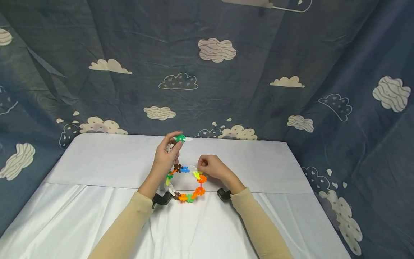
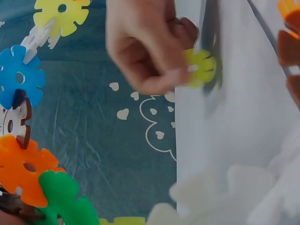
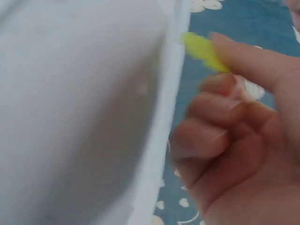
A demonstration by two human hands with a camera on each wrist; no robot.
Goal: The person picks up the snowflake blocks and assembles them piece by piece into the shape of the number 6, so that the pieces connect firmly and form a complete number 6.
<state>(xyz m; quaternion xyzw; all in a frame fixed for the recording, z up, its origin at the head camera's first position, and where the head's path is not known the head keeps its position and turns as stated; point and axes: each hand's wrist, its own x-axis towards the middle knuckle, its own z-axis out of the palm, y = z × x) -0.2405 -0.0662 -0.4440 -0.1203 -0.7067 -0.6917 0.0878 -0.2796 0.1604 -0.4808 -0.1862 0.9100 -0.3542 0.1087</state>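
A looped chain of slotted plastic flower discs [image 1: 200, 191] in orange, green, blue, brown, white and yellow hangs from my left hand [image 1: 164, 158]. Between that hand's thumb and fingers is a green disc [image 1: 180, 138], with a white disc [image 1: 169, 147] beside it. My right hand [image 1: 213, 167] is just right of the loop. It pinches a single yellow disc [image 3: 204, 50] between thumb and index finger, the other fingers curled in. From the left wrist, the yellow disc [image 2: 200, 68] appears apart from the chain, whose blue disc [image 2: 19, 77] and orange disc [image 2: 28, 166] show at left.
A white cloth covers the table [image 1: 258, 223] under both arms. Behind it hangs a dark blue curtain [image 1: 139, 86] with cloud prints. A black wrist camera [image 1: 161, 198] sits on the left wrist, and another black camera [image 1: 224, 194] is on the right.
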